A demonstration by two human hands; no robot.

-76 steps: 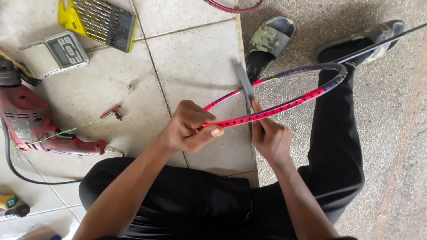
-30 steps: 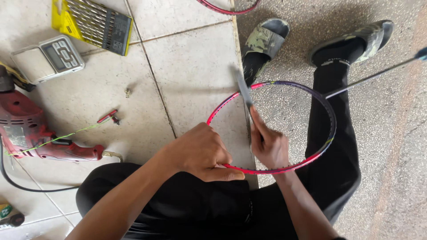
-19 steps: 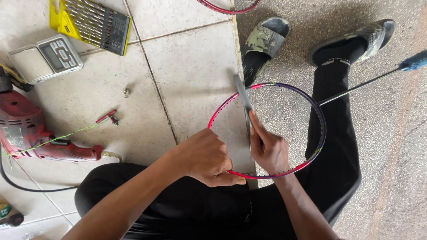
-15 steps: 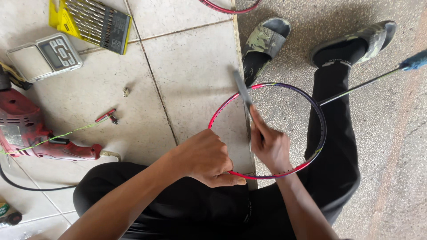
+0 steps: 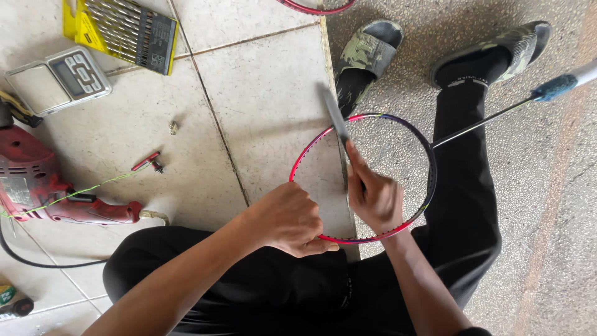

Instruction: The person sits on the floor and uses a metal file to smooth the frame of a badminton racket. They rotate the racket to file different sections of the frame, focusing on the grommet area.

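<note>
**Unstrung racket frame held over the lap, a thin tool laid across it**

The left hand (image 5: 292, 218) is curled into a closed grip on the near rim of the racket frame (image 5: 429, 168), a pink-and-dark hoop with no strings, held above the person's black-trousered legs and the floor (image 5: 261, 106). Its fingertips are tucked under, so how they sit on the rim is hidden. The right hand (image 5: 373, 196) is pressed together around a flat grey tool (image 5: 334, 115), forefinger stretched along it; the tool's lower part is covered by the hand, and its blurred tip reaches past the far rim. The racket's shaft runs up right to a blue grip (image 5: 556, 87), cut off by the picture's edge.

On the tiles lie a red power drill (image 5: 37, 186), partly out of view, a small digital scale (image 5: 59, 78) and a yellow case of drill bits (image 5: 121, 28). Another hoop (image 5: 314, 7) is cropped at the top.
</note>
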